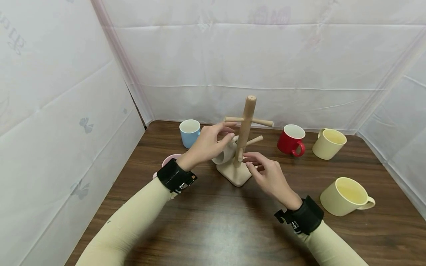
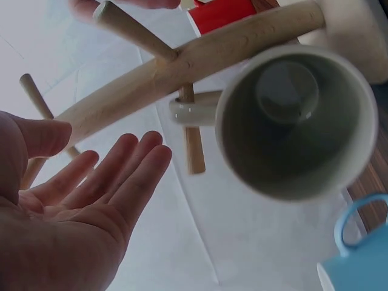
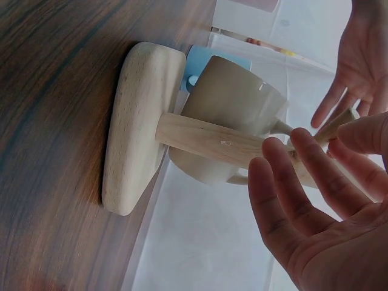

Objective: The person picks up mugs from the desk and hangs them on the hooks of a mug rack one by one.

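A wooden mug tree point(image 1: 245, 129) stands on the table, with pegs sticking out of its post. A greyish-white mug point(image 2: 297, 127) hangs by its handle from one lower peg, mouth turned outward. My left hand point(image 1: 209, 142) is beside the post above this mug, fingers spread and slightly bent, nothing between them; the left wrist view shows its palm point(image 2: 79, 212) apart from the mug. On the other side, my right hand point(image 1: 266, 173) has its fingertips right at the front lower peg point(image 1: 240, 155), fingers loosely bent. In the right wrist view that peg point(image 3: 336, 126) passes near the thumb.
A blue mug point(image 1: 189, 135) stands at the back left, and a pink mug point(image 1: 171, 159) is partly hidden behind my left wrist. To the right are a red mug point(image 1: 288, 142) and two yellow mugs, one farther back point(image 1: 326, 147) and one nearer point(image 1: 337, 199). White sheeting point(image 1: 266, 55) surrounds the table.
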`<act>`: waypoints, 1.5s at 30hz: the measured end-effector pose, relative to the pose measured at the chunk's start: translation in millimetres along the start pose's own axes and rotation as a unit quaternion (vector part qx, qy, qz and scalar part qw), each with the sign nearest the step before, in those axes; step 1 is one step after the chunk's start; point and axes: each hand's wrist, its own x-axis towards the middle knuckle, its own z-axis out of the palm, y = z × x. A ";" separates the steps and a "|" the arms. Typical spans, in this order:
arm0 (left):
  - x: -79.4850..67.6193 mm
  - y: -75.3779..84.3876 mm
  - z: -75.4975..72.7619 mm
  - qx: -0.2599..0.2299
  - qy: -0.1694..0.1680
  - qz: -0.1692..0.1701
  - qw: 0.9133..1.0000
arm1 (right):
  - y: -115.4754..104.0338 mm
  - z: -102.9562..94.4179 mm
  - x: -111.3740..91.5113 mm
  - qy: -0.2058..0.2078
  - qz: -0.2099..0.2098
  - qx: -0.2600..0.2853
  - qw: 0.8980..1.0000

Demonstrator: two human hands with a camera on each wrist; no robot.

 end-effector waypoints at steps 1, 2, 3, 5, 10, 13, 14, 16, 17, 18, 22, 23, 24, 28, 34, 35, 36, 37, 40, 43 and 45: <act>-1.8 -0.2 -2.0 -0.001 -0.001 0.003 1.000 | 0.3 -0.1 -0.1 0.001 0.000 -0.001 1.000; -3.7 -0.3 -4.2 -0.001 -0.001 0.006 1.000 | 0.6 -0.2 -0.1 0.001 0.000 -0.002 1.000; -5.5 -0.5 -6.5 -0.003 -0.001 0.011 1.000 | 0.7 -0.3 -0.2 0.001 0.000 -0.002 1.000; -8.7 -1.5 -11.0 -0.002 -0.005 0.020 1.000 | 1.2 -0.3 -0.5 0.000 0.002 0.000 1.000; -17.0 -6.9 -21.8 0.024 -0.019 0.036 0.999 | 3.3 0.1 -1.0 0.000 0.009 0.001 1.000; -23.9 -11.2 -27.7 0.052 -0.026 0.037 0.998 | 4.0 0.0 -1.2 -0.001 0.010 0.000 1.000; -26.8 -12.7 -29.7 0.061 -0.029 0.036 0.997 | 4.1 0.0 -1.2 0.000 0.010 0.000 1.000; -32.6 -15.6 -33.6 0.081 -0.032 0.034 0.996 | 4.1 0.1 -1.3 0.000 0.009 0.000 1.000; -35.6 -17.2 -35.6 0.089 -0.034 0.033 0.995 | 4.1 0.2 -1.4 0.000 0.008 0.000 1.000; -38.3 -18.5 -37.5 0.097 -0.035 0.033 0.994 | 4.0 0.2 -1.5 0.000 0.008 0.001 1.000; -49.2 -22.2 -45.5 0.115 -0.043 0.036 0.992 | 5.0 0.5 -2.0 -0.001 0.005 0.001 1.000; -51.9 -22.4 -47.8 0.120 -0.046 0.031 0.991 | 5.3 0.5 -2.1 -0.002 0.006 0.001 1.000; -54.8 -22.7 -50.0 0.125 -0.050 0.026 0.991 | 5.7 0.5 -2.1 -0.002 0.007 0.002 1.000; -65.6 -22.5 -58.5 0.157 -0.074 -0.011 0.985 | 7.2 0.3 -2.3 -0.003 0.014 0.003 1.000; -80.4 -24.6 -66.3 0.165 -0.117 -0.071 0.977 | 9.8 0.2 -2.6 -0.010 0.016 0.001 1.000; -83.0 -25.1 -67.2 0.167 -0.121 -0.080 0.975 | 10.1 0.2 -2.6 -0.010 0.015 0.000 1.000; -85.2 -25.4 -68.1 0.174 -0.123 -0.086 0.973 | 10.3 0.0 -2.6 -0.011 0.014 0.000 1.000; -87.4 -25.9 -68.8 0.182 -0.125 -0.090 0.971 | 10.5 0.0 -2.7 -0.012 0.014 -0.002 1.000; -93.9 -27.2 -71.1 0.207 -0.132 -0.103 0.964 | 11.3 0.0 -3.2 -0.016 0.014 -0.005 1.000; -99.9 -28.5 -73.5 0.220 -0.140 -0.114 0.959 | 12.6 0.5 -3.7 -0.019 0.016 -0.003 1.000; -104.0 -29.3 -75.0 0.219 -0.146 -0.122 0.957 | 13.8 0.9 -3.8 -0.019 0.014 -0.002 1.000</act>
